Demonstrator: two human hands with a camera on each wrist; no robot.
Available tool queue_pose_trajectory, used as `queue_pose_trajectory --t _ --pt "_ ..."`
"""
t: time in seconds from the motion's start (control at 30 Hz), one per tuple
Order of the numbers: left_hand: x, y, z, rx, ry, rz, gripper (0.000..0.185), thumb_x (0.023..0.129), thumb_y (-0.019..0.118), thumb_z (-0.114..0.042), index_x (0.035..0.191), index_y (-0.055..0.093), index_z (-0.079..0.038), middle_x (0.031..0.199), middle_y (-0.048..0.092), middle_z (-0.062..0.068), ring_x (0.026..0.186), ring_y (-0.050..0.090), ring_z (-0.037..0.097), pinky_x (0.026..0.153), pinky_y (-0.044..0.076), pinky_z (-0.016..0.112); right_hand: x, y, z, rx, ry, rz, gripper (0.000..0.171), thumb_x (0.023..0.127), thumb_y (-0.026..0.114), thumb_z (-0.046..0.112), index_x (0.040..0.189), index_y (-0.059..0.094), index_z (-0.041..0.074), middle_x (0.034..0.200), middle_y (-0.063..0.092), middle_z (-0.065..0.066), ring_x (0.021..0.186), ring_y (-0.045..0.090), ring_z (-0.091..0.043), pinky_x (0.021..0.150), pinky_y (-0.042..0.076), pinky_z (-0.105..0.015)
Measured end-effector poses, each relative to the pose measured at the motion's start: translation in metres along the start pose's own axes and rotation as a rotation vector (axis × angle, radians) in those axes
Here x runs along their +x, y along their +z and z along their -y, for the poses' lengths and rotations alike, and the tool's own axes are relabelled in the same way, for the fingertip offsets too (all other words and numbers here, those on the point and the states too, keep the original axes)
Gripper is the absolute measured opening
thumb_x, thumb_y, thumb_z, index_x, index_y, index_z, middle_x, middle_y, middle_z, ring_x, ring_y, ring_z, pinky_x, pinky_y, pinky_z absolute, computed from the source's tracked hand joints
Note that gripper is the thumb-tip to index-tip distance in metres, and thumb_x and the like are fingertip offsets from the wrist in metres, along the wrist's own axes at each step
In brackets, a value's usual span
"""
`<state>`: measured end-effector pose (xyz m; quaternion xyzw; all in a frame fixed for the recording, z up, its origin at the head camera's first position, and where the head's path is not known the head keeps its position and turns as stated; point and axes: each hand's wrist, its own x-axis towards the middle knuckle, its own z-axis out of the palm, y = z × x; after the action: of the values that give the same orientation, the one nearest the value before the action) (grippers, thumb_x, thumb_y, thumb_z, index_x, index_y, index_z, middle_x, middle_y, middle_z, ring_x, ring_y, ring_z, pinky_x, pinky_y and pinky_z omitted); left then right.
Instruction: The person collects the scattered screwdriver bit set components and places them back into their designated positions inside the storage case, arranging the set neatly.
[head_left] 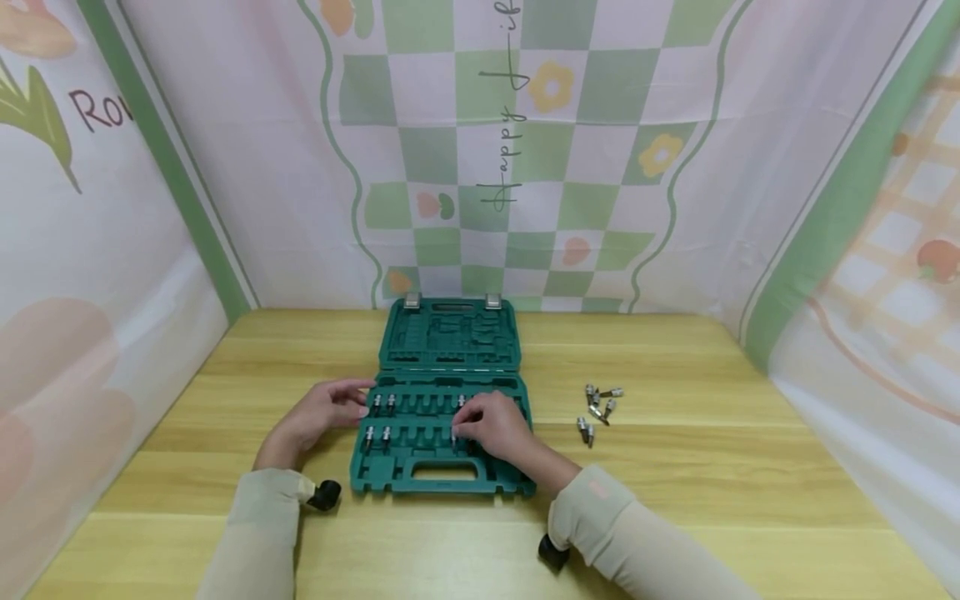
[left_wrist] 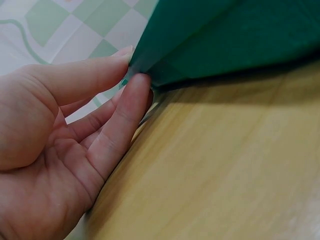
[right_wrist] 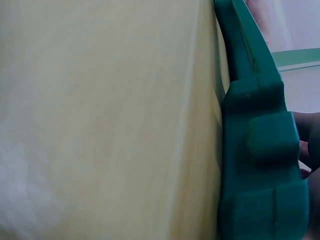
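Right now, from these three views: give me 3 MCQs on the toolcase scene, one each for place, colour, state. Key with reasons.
1. The loose bits lie where?
A. left of the case
B. right of the case
C. in the lid

2. The case is what colour?
A. red
B. black
C. green

3. The case is
A. open
B. latched shut
C. upside down

Key:
1 B, the bits sit on the table beyond the right hand.
2 C, the shell is green.
3 A, its lid lies back while the left hand touches its edge.
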<state>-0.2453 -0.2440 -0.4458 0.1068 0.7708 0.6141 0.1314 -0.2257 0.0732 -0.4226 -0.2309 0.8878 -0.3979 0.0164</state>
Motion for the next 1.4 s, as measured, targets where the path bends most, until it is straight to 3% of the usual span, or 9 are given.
queue_pose_trajectory --t 0.3,0.73,1.13,1.4 --pt "0.001 -0.002 0.003 -0.021 -0.012 -0.004 0.051 0.092 0.060 0.005 0.141 0.047 0.002 0.113 0.053 0.020 0.094 0.058 0.025 0.083 0.055 0.037 0.003 0.002 0.001 0.010 0.007 0.040 0.008 0.087 0.073 0.010 0.081 0.073 0.015 0.075 0.060 0.007 0.068 0.054 -0.011 0.060 0.048 -0.029" --pt "0.002 -0.001 0.002 -0.013 -0.010 0.000 0.051 0.093 0.061 0.003 0.142 0.047 0.001 0.116 0.052 0.021 0.096 0.058 0.025 0.084 0.055 0.037 0.006 0.002 0.003 0.053 0.075 0.009 0.010 0.087 0.073 0.009 0.080 0.068 0.015 0.066 0.058 0.003 0.058 0.051 -0.013 0.053 0.045 -0.029" --pt "0.001 0.001 0.001 -0.017 -0.011 0.004 0.052 0.092 0.061 0.004 0.142 0.046 0.002 0.115 0.052 0.021 0.095 0.058 0.025 0.084 0.055 0.037 0.005 -0.019 -0.004 0.055 0.126 -0.067 0.004 0.088 0.073 0.011 0.085 0.070 0.013 0.070 0.058 0.001 0.061 0.052 -0.017 0.055 0.045 -0.032" --pt "0.002 -0.001 0.003 -0.013 -0.007 0.004 0.051 0.093 0.061 0.003 0.142 0.046 0.001 0.116 0.052 0.022 0.095 0.058 0.025 0.084 0.055 0.036 0.003 -0.039 -0.011 -0.013 0.193 -0.069 0.006 0.086 0.074 0.012 0.085 0.068 0.013 0.071 0.056 -0.001 0.062 0.051 -0.018 0.054 0.043 -0.032"
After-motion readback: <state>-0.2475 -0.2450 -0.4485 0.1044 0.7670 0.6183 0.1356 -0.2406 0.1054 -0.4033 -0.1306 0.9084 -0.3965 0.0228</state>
